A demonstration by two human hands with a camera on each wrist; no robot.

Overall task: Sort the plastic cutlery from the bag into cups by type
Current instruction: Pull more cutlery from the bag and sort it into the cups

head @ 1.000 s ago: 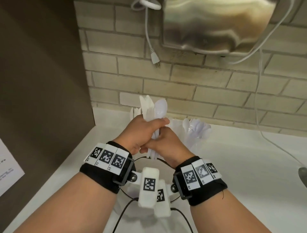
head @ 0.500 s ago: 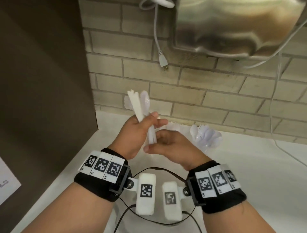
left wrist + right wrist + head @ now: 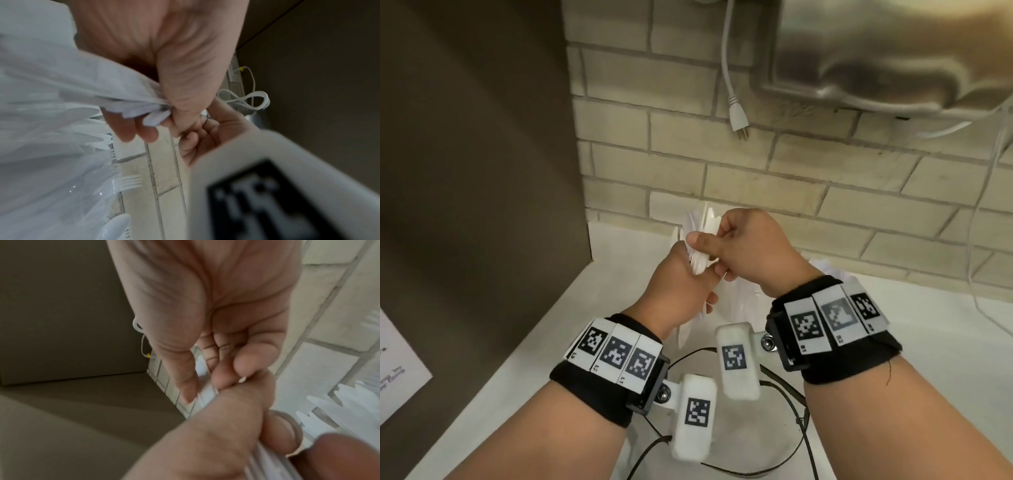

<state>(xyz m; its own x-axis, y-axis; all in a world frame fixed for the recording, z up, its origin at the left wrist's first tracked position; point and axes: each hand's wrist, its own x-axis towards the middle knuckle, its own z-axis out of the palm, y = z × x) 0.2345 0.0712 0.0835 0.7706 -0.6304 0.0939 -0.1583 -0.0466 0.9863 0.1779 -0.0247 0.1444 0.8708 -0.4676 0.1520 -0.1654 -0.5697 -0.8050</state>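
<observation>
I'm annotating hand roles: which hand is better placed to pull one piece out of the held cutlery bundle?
The right hand: its thumb and fingers already pinch the top end of the white cutlery bundle, while the left hand is wrapped around the bundle, holding it.

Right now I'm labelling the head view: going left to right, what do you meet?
Brown panel → left hand, gripping the cutlery bundle → right hand, pinching the same bundle → hanging white cable.
</observation>
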